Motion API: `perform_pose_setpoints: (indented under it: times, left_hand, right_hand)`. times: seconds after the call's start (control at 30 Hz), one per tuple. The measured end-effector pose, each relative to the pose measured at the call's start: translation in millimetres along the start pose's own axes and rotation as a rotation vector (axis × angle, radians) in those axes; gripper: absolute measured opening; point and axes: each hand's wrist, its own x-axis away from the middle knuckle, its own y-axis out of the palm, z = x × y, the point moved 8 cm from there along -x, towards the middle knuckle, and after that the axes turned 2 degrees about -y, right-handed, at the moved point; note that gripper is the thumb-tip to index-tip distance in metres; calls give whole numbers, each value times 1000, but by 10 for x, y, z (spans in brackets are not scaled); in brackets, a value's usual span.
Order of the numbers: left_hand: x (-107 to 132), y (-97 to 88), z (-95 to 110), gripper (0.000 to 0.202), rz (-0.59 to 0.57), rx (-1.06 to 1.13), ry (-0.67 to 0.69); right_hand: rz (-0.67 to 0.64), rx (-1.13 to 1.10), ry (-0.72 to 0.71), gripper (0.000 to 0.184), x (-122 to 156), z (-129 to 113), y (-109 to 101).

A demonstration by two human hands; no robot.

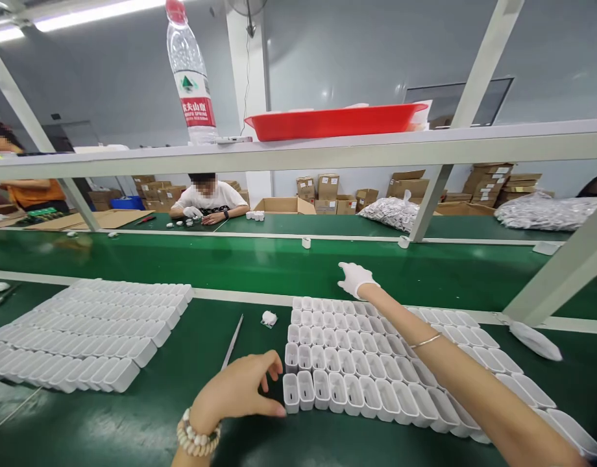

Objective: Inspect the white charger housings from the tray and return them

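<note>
My left hand (244, 389), bare and with a beaded bracelet at the wrist, has its thumb and fingers apart. It hovers by the front left corner of a block of small white plastic cups (337, 389) standing in rows, with nothing held. In a white glove, my right hand (355, 280) reaches past the back row, over the green conveyor belt (259, 263). Its index finger stretches left and the other fingers look partly bent; I see nothing in it. My right forearm hides part of the rows. Metal tweezers (233, 340) and a small white lump (268, 318) lie nearby.
A second block of white containers (98, 331) fills the left side. Small white pieces (306, 242) sit along the belt's far edge. Overhead, a shelf (328, 150) carries a water bottle (191, 84) and a red tray (337, 123). A co-worker (208, 201) sits opposite.
</note>
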Motion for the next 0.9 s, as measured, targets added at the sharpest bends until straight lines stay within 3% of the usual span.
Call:
perform_pose_setpoints:
  times: [0.1, 0.23, 0.37, 0.5, 0.63, 0.77, 0.9]
  left_hand:
    - [-7, 102, 93, 41, 12, -142, -64]
    - [-113, 186, 170, 32, -17, -259, -113]
    - [-132, 107, 160, 24, -1, -260, -81]
    - [-52, -79, 104, 19, 101, -119, -20]
    - [31, -240, 174, 22, 258, 88, 134]
    - [53, -235, 300, 26, 361, 211, 275]
    - [79, -180, 422, 29, 510, 218, 400]
  right_hand:
    - [-107, -21, -205, 50, 82, -687, 226]
    - [-344, -92, -472, 53, 281, -1614, 708]
    - [-503, -198, -455, 19, 288, -1971, 999]
    - [-493, -423, -385, 21, 224, -1946, 949]
    - [-440, -817, -372, 24, 367, -1782, 665]
    - [-382, -1172, -373, 45, 790, -1432, 245]
    - [-344, -1219, -329, 48, 1382, -920, -37]
